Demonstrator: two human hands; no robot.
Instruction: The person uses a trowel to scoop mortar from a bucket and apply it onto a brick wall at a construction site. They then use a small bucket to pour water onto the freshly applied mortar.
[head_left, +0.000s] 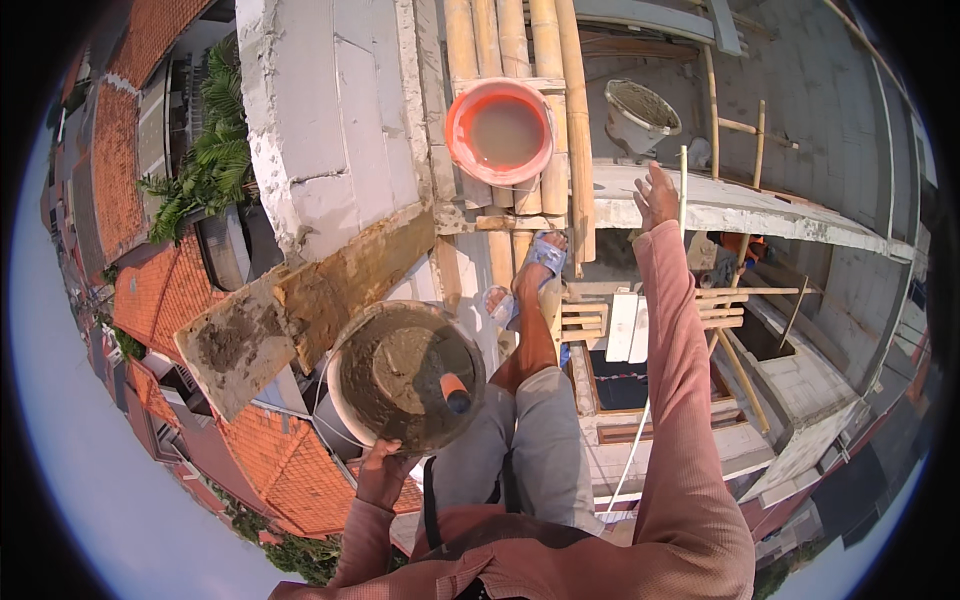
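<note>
My left hand (383, 472) is closed on the near rim of a round bucket (350, 425), which sits low in front of me. Wet grey mortar (385, 350) fills much of it. Stuck in the mortar is a tool with an orange and dark handle (456, 392), probably a trowel; its blade is hidden. Out ahead on the right, my right hand (657, 197) is stretched forward with fingers extended and nothing in it. It is nearest the edge of a concrete ledge (720, 200); whether it touches is unclear.
An orange-rimmed bucket (500, 132) of cloudy water stands on bamboo poles (546, 50). A white bucket (640, 117) of mortar is beyond the ledge. A mortar-smeared board (350, 270) lies left, beside a block wall (350, 110). Orange roofs (265, 455) lie far below.
</note>
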